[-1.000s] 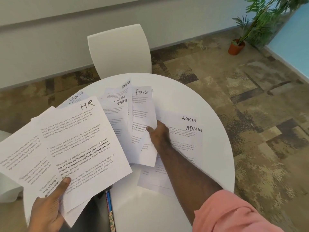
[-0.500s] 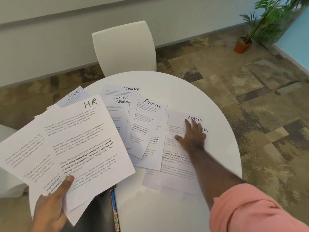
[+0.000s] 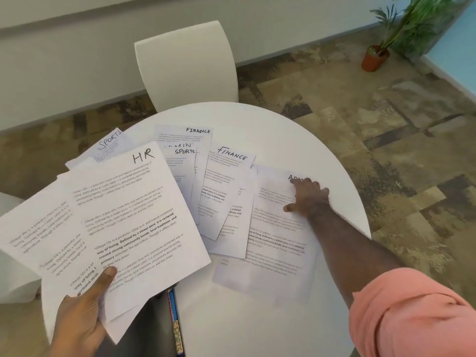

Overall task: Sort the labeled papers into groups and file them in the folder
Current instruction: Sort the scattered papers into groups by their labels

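Observation:
My left hand (image 3: 82, 315) grips a fanned stack of sheets at its lower edge, thumb on top; the top sheet is marked HR (image 3: 134, 202). A SPORTS sheet (image 3: 110, 145) pokes out behind that stack. On the round white table (image 3: 257, 318) lie overlapping papers: one FINANCE sheet (image 3: 198, 135) at the back, a SPORTS sheet (image 3: 180, 166) over an ADMIN one, a second FINANCE sheet (image 3: 221, 186) in the middle. My right hand (image 3: 307, 197) rests flat, fingers spread, on the ADMIN sheets (image 3: 278, 243) at the right, covering part of the label. A dark folder (image 3: 175, 328) with coloured tabs shows under the held stack.
A white chair (image 3: 188, 65) stands behind the table. Another white seat (image 3: 13, 274) sits at the left edge. A potted plant (image 3: 376, 57) is on the patterned carpet at the far right. The table's right rim curves close to my right hand.
My right hand let go of the FINANCE sheet in the middle, moved right onto the ADMIN sheets and now presses on them near the label. The left hand's stack stayed put.

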`<state>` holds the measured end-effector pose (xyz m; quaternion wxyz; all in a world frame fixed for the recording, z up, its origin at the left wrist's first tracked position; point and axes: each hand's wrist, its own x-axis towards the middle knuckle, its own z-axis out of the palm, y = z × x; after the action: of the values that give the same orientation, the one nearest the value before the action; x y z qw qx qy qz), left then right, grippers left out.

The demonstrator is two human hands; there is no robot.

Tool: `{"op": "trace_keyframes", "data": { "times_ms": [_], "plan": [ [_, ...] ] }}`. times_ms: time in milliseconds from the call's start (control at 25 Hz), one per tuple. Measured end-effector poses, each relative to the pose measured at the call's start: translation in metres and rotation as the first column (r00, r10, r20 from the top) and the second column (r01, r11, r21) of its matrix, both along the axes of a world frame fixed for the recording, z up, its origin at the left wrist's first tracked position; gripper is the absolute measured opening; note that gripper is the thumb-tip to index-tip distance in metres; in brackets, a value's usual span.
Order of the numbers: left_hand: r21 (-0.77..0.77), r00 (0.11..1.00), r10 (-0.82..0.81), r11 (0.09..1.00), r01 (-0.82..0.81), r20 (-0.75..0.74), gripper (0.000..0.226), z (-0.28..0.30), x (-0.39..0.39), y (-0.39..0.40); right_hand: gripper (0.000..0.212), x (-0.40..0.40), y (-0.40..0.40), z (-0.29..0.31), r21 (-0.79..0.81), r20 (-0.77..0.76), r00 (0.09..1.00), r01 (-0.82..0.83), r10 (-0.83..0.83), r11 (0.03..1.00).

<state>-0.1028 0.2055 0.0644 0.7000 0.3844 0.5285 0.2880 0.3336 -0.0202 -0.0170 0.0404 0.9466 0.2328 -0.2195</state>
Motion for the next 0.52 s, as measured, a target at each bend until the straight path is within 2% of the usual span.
{"op": "trace_keyframes", "data": {
  "times_ms": [120, 200, 280, 400, 520],
  "plan": [
    [0.010, 1.000, 0.006, 1.000, -0.006, -0.004, 0.058, 0.002, 0.005, 0.000, 0.046, 0.009, -0.013, 0.003, 0.225, -0.142, 0.976, 0.192, -0.163, 0.955],
    [0.002, 1.000, 0.026, 1.000, -0.026, 0.000, 0.056, 0.002, 0.004, 0.000, 0.039, 0.013, -0.026, 0.010, 0.332, -0.255, 0.945, 0.283, -0.203, 0.900],
    [0.000, 1.000, 0.024, 1.000, -0.024, 0.000, 0.055, 0.003, 0.003, -0.001, 0.041, 0.014, -0.039, 0.020, 0.326, -0.325, 0.934, 0.255, -0.146, 0.910],
    [-0.010, 1.000, 0.013, 1.000, -0.013, -0.008, 0.057, 0.000, 0.001, -0.001, 0.046, 0.006, -0.058, 0.022, 0.233, -0.443, 0.896, 0.160, -0.042, 0.959],
    [-0.007, 1.000, 0.022, 1.000, -0.022, 0.001, 0.057, 0.000, 0.006, -0.003, 0.042, -0.013, -0.067, 0.011, 0.182, -0.521, 0.854, 0.099, 0.011, 0.978]
  ]
}}
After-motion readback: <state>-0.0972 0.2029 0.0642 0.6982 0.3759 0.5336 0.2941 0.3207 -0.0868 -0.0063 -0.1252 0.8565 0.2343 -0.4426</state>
